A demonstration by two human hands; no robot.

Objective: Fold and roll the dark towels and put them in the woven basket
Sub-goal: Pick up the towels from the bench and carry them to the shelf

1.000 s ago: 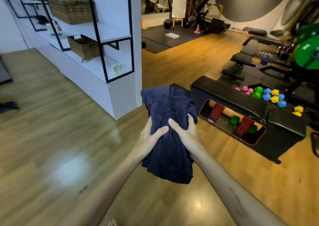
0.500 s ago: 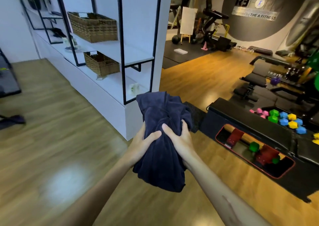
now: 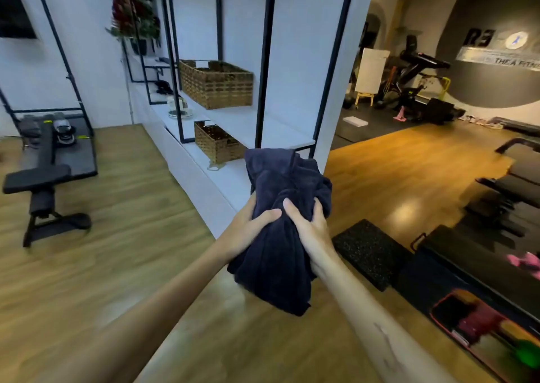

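- Wooden floor [image 3: 122,271] fills most of what I see, running from the lower left past the pillar into the amber-lit gym area on the right; the nearest part is smeared by motion blur.
- White shelving unit [image 3: 263,125] with a black metal frame stands ahead of me, and its upper bays run out of the top of the picture.
- Black weight bench [image 3: 38,178] sits on the floor at the left, well apart from the shelving; beyond it lies a dark mat with gear I cannot identify.
- At the right edge a black equipment rack [image 3: 479,262] is cut off by the frame, and the coloured items in its red-rimmed tray are too blurred for me to name.
- Bunched dark towel [image 3: 280,254] hangs in mid-air in front of me, above the floor and just short of the shelving's near end; it looks crumpled rather than rolled, and its folds hide how many layers there are.
- Both hands are closed around the towel's middle: my left hand [image 3: 251,222] grips from the left with the thumb across the front, my right hand [image 3: 309,224] clamps from the right, thumbs nearly touching. The fingers behind the cloth are hidden.
- Large woven basket [image 3: 216,86] rests on the upper shelf; I cannot see into it.
- Small woven basket [image 3: 217,143] sits on the lower shelf, its near corner covered by the towel's top edge.
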